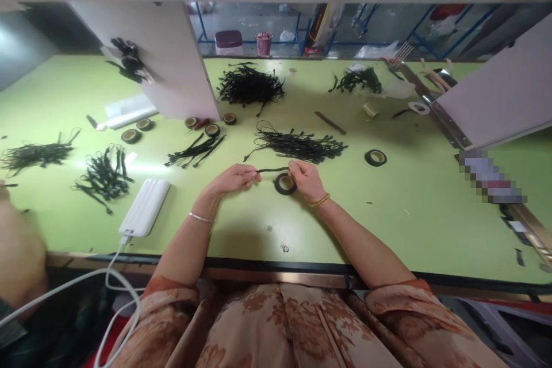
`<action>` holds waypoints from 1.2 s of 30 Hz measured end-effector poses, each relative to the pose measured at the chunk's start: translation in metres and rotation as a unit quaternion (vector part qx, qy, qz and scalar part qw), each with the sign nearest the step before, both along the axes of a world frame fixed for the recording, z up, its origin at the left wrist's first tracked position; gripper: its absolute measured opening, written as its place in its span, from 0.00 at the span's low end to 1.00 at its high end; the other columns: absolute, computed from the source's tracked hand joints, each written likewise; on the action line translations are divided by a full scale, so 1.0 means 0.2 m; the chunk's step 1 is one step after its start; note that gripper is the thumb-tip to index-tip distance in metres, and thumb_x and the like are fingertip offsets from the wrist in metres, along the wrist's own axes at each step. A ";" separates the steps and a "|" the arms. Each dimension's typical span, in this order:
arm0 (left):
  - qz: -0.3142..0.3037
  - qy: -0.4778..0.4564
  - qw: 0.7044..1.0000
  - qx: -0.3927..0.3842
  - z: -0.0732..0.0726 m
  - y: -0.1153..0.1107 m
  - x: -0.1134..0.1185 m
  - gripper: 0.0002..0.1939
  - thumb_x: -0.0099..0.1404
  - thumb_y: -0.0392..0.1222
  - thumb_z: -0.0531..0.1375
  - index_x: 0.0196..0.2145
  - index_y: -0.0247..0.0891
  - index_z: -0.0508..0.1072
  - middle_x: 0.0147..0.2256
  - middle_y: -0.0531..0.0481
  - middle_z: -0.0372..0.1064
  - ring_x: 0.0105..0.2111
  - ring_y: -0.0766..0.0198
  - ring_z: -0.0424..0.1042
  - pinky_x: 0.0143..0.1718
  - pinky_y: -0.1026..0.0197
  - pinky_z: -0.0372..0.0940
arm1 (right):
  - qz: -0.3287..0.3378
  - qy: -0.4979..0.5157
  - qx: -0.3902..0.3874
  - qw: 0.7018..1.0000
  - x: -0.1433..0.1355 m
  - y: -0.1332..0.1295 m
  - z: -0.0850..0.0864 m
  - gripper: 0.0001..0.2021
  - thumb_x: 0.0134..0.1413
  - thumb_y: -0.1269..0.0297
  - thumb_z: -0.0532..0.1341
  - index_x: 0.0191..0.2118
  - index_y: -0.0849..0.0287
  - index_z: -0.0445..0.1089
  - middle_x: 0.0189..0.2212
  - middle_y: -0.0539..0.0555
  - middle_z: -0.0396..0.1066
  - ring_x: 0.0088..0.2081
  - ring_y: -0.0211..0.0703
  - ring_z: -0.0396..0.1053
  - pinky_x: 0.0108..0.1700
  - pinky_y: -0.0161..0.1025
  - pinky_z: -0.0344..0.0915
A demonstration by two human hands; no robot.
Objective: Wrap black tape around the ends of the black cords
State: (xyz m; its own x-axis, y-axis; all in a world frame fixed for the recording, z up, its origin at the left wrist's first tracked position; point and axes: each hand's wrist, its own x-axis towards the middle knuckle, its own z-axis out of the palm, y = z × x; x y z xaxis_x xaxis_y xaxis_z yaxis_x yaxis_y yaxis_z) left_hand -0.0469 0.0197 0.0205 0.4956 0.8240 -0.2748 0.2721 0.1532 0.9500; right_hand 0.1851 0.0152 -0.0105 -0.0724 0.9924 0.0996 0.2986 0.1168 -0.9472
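**Two bare hands hold a thin black strand almost straight above a green table**

The black strand [274, 170] runs sideways between a person's two hands. The left hand [237, 178] pinches one end between thumb and fingers; the right hand [307, 180] closes on the other, fingers curled in. The grip at both ends seems meant to keep the strand from sagging. I can't tell whether it is cable, tape or both.

Just below the right hand's fingertips is a roll of black tape [278, 187], close enough, I'd judge, to use without reaching; whether it touches the hand is unclear. Just beyond both hands lies a loose bundle of black cables [302, 145], probably kept there for easy picking.

Farther right of the right hand, a second tape roll [368, 158] lies flat on the green table [254, 241]. Left of the left hand rests a white power bank [145, 207], its cord trailing toward the person.
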 end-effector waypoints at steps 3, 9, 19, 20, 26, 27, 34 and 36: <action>0.061 -0.063 0.996 -0.019 -0.04 0.03 -0.04 0.14 0.58 0.47 0.66 0.36 0.32 0.77 0.25 0.48 0.70 0.23 0.69 0.65 0.27 0.64 0.61 | -0.036 -0.007 0.018 0.999 0.01 0.01 -0.01 0.27 0.60 0.41 0.53 0.18 0.56 0.58 0.16 0.48 0.58 0.22 0.37 0.54 0.29 0.38 0.53; 0.194 -0.189 0.962 -0.012 -0.07 0.04 -0.05 0.33 0.49 0.39 0.72 0.54 0.39 0.71 0.44 0.45 0.71 0.38 0.65 0.72 0.41 0.61 0.67 | -0.077 0.032 0.020 0.996 -0.02 0.02 0.01 0.28 0.59 0.38 0.52 0.19 0.56 0.58 0.17 0.48 0.58 0.22 0.38 0.55 0.29 0.38 0.55; 0.276 -0.308 0.910 -0.005 -0.09 0.00 0.11 0.17 0.48 0.46 0.73 0.33 0.33 0.77 0.26 0.54 0.69 0.24 0.74 0.66 0.32 0.66 0.64 | 0.085 -0.044 -0.016 0.995 -0.18 -0.01 0.07 0.30 0.61 0.37 0.48 0.20 0.57 0.63 0.16 0.49 0.61 0.21 0.38 0.58 0.29 0.38 0.55; 0.280 -0.302 0.911 -0.005 -0.09 0.00 0.11 0.17 0.48 0.46 0.73 0.32 0.33 0.76 0.26 0.54 0.69 0.24 0.73 0.66 0.32 0.66 0.64 | 0.096 -0.050 -0.012 0.994 -0.18 -0.01 0.08 0.30 0.62 0.39 0.47 0.22 0.58 0.65 0.17 0.49 0.63 0.22 0.38 0.60 0.30 0.37 0.56; 0.281 -0.297 0.912 -0.023 -0.08 0.00 0.12 0.16 0.49 0.44 0.72 0.33 0.33 0.75 0.24 0.55 0.68 0.23 0.74 0.65 0.29 0.67 0.62 | 0.146 -0.096 0.044 0.984 -0.22 -0.01 0.09 0.24 0.66 0.48 0.47 0.28 0.57 0.68 0.24 0.51 0.68 0.28 0.40 0.63 0.35 0.37 0.57; 0.284 -0.304 0.908 -0.034 -0.08 0.00 0.12 0.15 0.50 0.43 0.72 0.32 0.32 0.75 0.24 0.54 0.68 0.22 0.75 0.64 0.29 0.67 0.62 | 0.140 -0.096 0.046 0.984 -0.22 -0.01 0.08 0.23 0.66 0.49 0.47 0.27 0.57 0.67 0.24 0.51 0.68 0.28 0.40 0.63 0.35 0.37 0.57; 0.372 -0.347 0.855 -0.100 -0.07 0.00 0.15 0.11 0.56 0.35 0.66 0.22 0.32 0.68 0.25 0.52 0.68 0.19 0.77 0.58 0.23 0.68 0.57 | 0.115 -0.192 0.090 0.971 -0.25 -0.04 0.03 0.18 0.65 0.55 0.49 0.26 0.57 0.62 0.23 0.53 0.67 0.26 0.41 0.62 0.33 0.37 0.54; 0.377 -0.341 0.851 -0.130 -0.07 0.00 0.15 0.10 0.60 0.36 0.64 0.23 0.32 0.70 0.21 0.53 0.65 0.18 0.76 0.57 0.23 0.68 0.56 | 0.096 -0.220 0.105 0.965 -0.26 -0.05 0.02 0.16 0.64 0.57 0.51 0.27 0.57 0.62 0.23 0.54 0.68 0.26 0.41 0.61 0.32 0.38 0.53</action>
State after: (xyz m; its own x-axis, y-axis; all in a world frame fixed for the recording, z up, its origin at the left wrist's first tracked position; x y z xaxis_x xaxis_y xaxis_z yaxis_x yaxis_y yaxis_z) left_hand -0.0162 0.0202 0.0059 -0.0310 0.9338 -0.3565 -0.5981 0.2685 0.7551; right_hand 0.1331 0.0061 -0.0066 -0.3347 0.9177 0.2142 0.6195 0.3856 -0.6838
